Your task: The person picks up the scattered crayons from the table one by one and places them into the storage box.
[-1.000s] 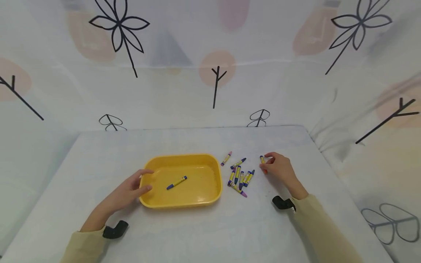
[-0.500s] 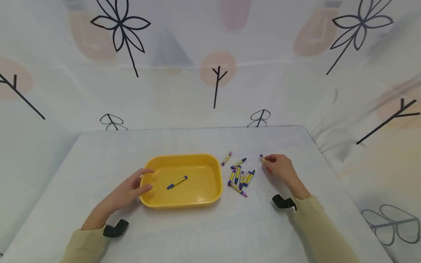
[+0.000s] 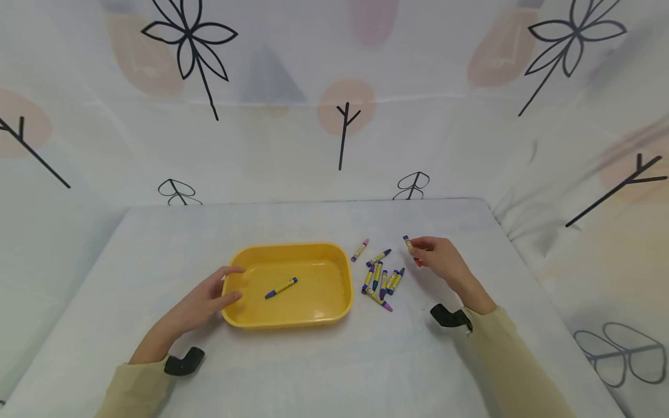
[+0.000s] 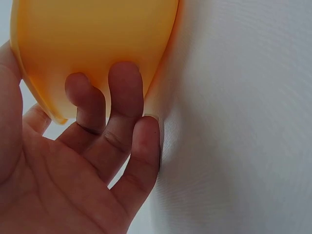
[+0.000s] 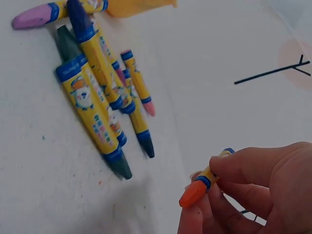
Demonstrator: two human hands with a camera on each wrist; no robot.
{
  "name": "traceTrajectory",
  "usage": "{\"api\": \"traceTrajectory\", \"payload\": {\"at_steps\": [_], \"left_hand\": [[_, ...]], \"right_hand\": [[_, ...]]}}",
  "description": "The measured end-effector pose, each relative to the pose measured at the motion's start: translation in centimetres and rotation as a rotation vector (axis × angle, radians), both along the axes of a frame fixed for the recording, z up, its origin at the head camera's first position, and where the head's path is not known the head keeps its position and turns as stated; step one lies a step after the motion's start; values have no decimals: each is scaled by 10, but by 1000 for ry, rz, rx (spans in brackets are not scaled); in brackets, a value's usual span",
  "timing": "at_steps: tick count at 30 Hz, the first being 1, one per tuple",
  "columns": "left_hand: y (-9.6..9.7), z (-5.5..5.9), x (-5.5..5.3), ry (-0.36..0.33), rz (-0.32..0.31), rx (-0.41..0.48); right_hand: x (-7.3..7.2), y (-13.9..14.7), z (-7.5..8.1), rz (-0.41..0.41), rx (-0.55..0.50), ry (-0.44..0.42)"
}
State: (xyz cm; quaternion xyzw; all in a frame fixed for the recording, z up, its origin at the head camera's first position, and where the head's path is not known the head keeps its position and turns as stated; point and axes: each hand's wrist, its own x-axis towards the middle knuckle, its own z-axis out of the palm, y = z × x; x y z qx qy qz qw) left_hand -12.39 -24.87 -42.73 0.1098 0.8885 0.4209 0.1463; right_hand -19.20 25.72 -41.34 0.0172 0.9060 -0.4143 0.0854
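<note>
My left hand (image 3: 201, 305) grips the left end of a shallow yellow tray (image 3: 288, 324), thumb and a finger over its rim. In the left wrist view other fingers curl against the outer wall of the tray (image 4: 92, 34). One blue crayon (image 3: 281, 288) lies inside the tray. My right hand (image 3: 444, 264) pinches an orange crayon (image 3: 407, 241) above the table, right of a loose group of crayons. The right wrist view shows the orange crayon (image 5: 194, 193) between thumb and fingers, its orange tip toward the camera.
Between tray and right hand lie several crayons in yellow wrappers, among them a purple one (image 3: 379, 301), a dark blue one (image 3: 379, 258) and a pink one (image 3: 360, 249). In the right wrist view a green crayon (image 5: 95, 112) is nearest. A patterned cloth (image 3: 272, 145) hangs behind the white table.
My right hand has lifted the orange crayon and moved it slightly left, turning it in the fingers on the way. The left hand and the tray have stayed in place.
</note>
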Motion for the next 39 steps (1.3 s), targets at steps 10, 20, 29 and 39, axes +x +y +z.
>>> {"api": "traceTrajectory", "payload": {"at_steps": [10, 20, 29, 39], "left_hand": [[-1, -1, 1, 1, -1, 27], [0, 1, 1, -31, 17, 17], [1, 0, 2, -29, 12, 15], [1, -1, 1, -7, 14, 0]], "right_hand": [[4, -38, 31, 100, -108, 10], [-3, -95, 50, 269, -198, 21], [-17, -150, 47, 427, -246, 11], [-31, -199, 37, 553, -437, 1]]}}
